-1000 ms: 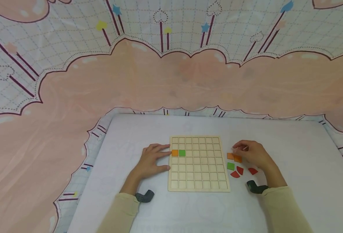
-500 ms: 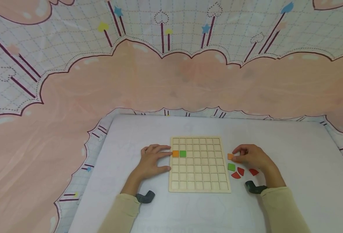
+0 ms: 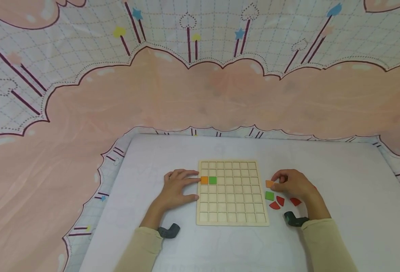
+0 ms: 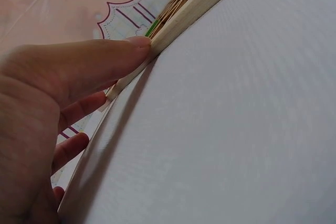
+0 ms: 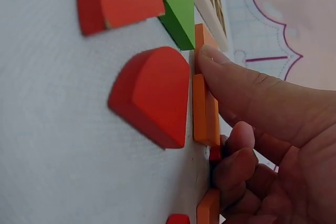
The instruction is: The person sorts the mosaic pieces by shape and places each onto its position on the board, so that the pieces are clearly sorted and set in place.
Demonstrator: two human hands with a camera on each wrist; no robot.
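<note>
My left hand (image 3: 179,189) rests beside a square wooden grid board (image 3: 232,197), its spread thumb and fingertips touching the board's left edge. An orange square tile (image 3: 204,180) and a green square tile (image 3: 213,180) sit side by side in a row at the board's left. Right of the board, my right hand (image 3: 294,185) pinches an orange square tile (image 3: 269,184) between thumb and index finger. In the right wrist view the thumb tip overlaps that tile (image 5: 203,35), and another orange tile (image 5: 199,111) lies just under the thumb; the hand hides it from the head view.
A loose green tile (image 3: 269,195) lies below the pinched one. Red quarter-round pieces lie nearby, one (image 3: 274,205) at the front and another (image 3: 295,201) close to the right wrist. Dark curved wrist mounts (image 3: 169,231) stick out at both cuffs. White cloth (image 3: 232,249) covers the table.
My right hand has come down and left from above the orange tiles, and its thumb and index finger have closed on one. The left hand stays at the board's edge.
</note>
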